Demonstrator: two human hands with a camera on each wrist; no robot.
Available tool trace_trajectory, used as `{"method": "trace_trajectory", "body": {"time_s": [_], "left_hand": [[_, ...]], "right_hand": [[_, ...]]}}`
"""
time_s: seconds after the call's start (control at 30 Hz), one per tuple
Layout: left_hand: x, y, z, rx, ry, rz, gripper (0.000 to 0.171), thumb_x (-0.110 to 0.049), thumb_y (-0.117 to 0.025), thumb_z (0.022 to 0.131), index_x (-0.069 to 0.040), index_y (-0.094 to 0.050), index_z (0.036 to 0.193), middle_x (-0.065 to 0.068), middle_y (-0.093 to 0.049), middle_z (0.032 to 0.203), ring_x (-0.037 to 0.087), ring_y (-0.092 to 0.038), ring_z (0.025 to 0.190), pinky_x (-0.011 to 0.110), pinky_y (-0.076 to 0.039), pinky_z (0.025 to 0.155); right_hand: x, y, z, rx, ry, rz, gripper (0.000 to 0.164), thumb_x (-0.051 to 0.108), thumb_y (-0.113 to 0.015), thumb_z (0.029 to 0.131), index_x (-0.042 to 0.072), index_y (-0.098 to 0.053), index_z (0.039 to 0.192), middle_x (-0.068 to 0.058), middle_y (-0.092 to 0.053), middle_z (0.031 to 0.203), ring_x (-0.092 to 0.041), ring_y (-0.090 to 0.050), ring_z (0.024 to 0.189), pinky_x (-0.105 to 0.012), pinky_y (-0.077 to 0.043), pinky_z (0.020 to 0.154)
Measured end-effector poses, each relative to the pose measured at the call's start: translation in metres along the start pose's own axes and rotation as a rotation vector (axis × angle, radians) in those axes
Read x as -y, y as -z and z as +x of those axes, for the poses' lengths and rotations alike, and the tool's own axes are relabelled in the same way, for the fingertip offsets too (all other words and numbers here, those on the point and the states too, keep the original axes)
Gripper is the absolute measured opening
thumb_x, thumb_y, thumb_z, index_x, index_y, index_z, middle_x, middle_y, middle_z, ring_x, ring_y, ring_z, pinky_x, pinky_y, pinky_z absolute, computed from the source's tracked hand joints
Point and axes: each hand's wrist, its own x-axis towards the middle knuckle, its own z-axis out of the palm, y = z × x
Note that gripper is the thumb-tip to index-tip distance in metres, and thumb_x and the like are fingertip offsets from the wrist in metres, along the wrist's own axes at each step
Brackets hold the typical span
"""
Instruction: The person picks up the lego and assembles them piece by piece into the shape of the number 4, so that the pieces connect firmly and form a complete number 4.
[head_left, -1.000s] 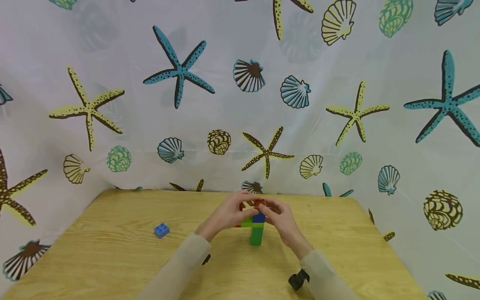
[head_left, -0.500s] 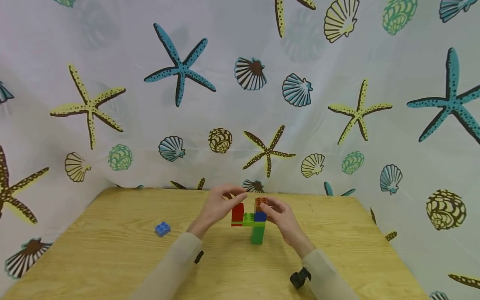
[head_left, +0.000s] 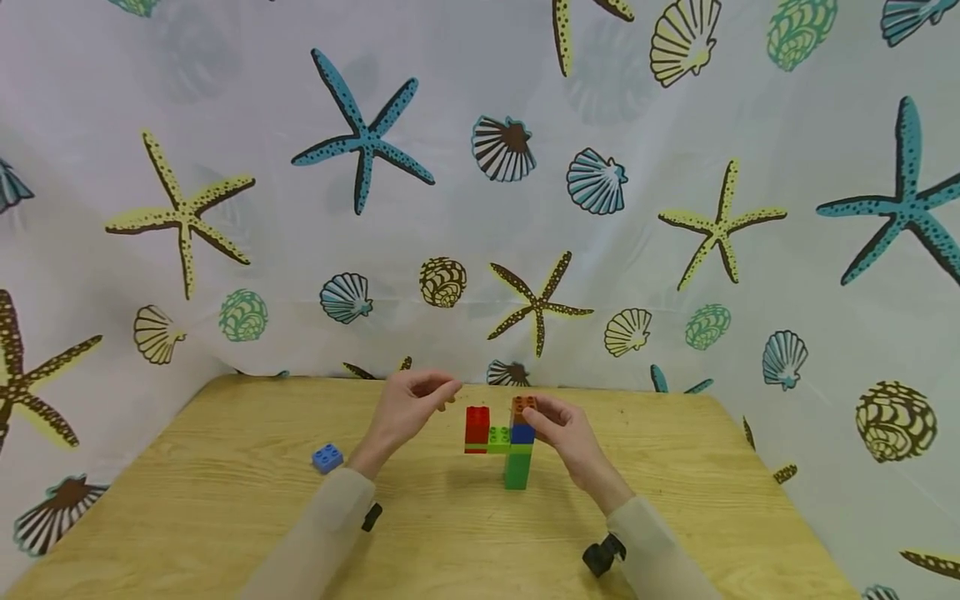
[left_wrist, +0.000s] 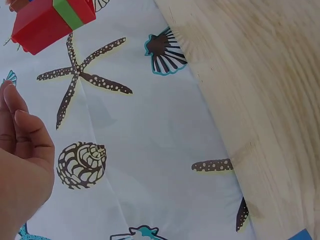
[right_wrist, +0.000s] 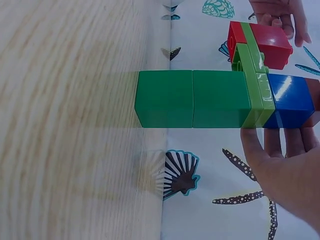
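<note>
A toy brick tower of green bricks (head_left: 516,468) stands on the table, with a blue brick (head_left: 522,434) and an orange-brown brick (head_left: 519,403) stacked on top. From its side juts a lime green brick (right_wrist: 255,65), which carries a red brick (head_left: 477,426) at its outer end. With the thumb in front and fingers behind, my right hand (head_left: 572,435) pinches the tower's top at the brown brick. In the right wrist view, its fingers lie along the blue brick (right_wrist: 290,100). My left hand (head_left: 405,410) hovers left of the red brick, fingers loosely bent and holding nothing.
A loose blue brick (head_left: 327,457) lies on the wooden table (head_left: 247,508) to the left. Behind the table hangs a white cloth (head_left: 450,225) printed with starfish and shells. Each wrist wears a small black device (head_left: 600,557).
My left hand has drawn away from the tower toward the left, uncovering the red brick and the lime one. The right hand has kept its grip at the top.
</note>
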Motion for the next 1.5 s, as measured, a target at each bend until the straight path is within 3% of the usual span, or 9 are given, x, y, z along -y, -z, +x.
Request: {"method": "trace_trajectory", "body": {"time_s": [0.13,0.27,0.47,0.7,1.03,1.2,1.33,1.5], "left_hand": [[0.005,0.008,-0.001,-0.012,0.043,-0.028,0.017,-0.026,-0.069,0.093,-0.010,-0.076,0.096,0.013,-0.072,0.084,0.023,-0.064,0.070,0.028,-0.051,0.064],[0.013,0.019,-0.003,-0.012,0.074,-0.051,0.017,-0.021,-0.068,0.094,-0.006,-0.075,0.099,0.018,-0.071,0.086,0.027,-0.064,0.071,0.029,-0.051,0.065],[0.022,0.039,-0.011,-0.006,0.094,-0.016,0.022,-0.031,-0.069,0.092,-0.011,-0.075,0.096,0.011,-0.072,0.083,0.021,-0.064,0.069,0.028,-0.052,0.063],[0.033,0.058,-0.022,0.017,0.180,0.026,0.029,-0.038,-0.067,0.092,-0.012,-0.074,0.103,0.011,-0.072,0.089,0.025,-0.064,0.076,0.031,-0.053,0.068],[0.049,0.089,-0.029,0.159,0.216,0.036,0.030,-0.032,-0.065,0.095,-0.012,-0.070,0.117,0.019,-0.070,0.104,0.028,-0.064,0.086,0.031,-0.053,0.069],[0.053,0.105,-0.034,0.209,0.265,0.085,0.035,-0.030,-0.065,0.095,-0.009,-0.067,0.123,0.018,-0.068,0.113,0.022,-0.064,0.091,0.030,-0.053,0.073],[0.058,0.117,-0.037,0.252,0.308,0.117,0.039,-0.028,-0.066,0.095,-0.007,-0.064,0.126,0.019,-0.065,0.122,0.020,-0.063,0.097,0.036,-0.054,0.077],[0.068,0.127,-0.041,0.298,0.333,0.143,0.040,-0.020,-0.067,0.094,0.001,-0.061,0.127,0.024,-0.064,0.119,0.021,-0.064,0.100,0.042,-0.055,0.084]], "right_hand": [[0.001,0.002,0.000,0.015,-0.011,0.027,0.046,0.026,-0.062,0.097,0.002,-0.055,0.136,-0.009,-0.064,0.124,-0.015,-0.063,0.109,-0.045,-0.046,0.105],[0.002,0.002,0.000,0.043,0.000,0.048,0.048,0.025,-0.060,0.098,0.003,-0.051,0.141,-0.010,-0.062,0.131,-0.015,-0.061,0.113,-0.047,-0.044,0.106],[0.002,0.001,0.000,0.047,0.002,0.046,0.045,0.024,-0.059,0.099,0.005,-0.052,0.140,-0.009,-0.062,0.131,-0.014,-0.061,0.113,-0.046,-0.045,0.106],[0.002,0.002,0.000,0.046,-0.001,0.042,0.046,0.026,-0.060,0.098,0.006,-0.053,0.139,-0.009,-0.062,0.132,-0.014,-0.061,0.114,-0.048,-0.043,0.107],[0.002,0.001,0.000,0.057,0.003,0.055,0.048,0.026,-0.061,0.098,0.006,-0.052,0.140,-0.006,-0.062,0.130,-0.013,-0.061,0.113,-0.046,-0.044,0.107],[0.001,0.001,0.000,0.062,0.007,0.052,0.048,0.027,-0.061,0.098,0.006,-0.052,0.141,-0.007,-0.062,0.131,-0.013,-0.061,0.113,-0.047,-0.042,0.108],[0.001,0.001,0.000,0.065,0.007,0.048,0.049,0.027,-0.061,0.098,0.006,-0.052,0.141,-0.008,-0.061,0.132,-0.014,-0.061,0.114,-0.048,-0.042,0.109],[0.001,0.002,0.001,0.063,0.003,0.044,0.049,0.027,-0.061,0.098,0.005,-0.051,0.141,-0.009,-0.061,0.132,-0.014,-0.060,0.115,-0.048,-0.042,0.108]]}}
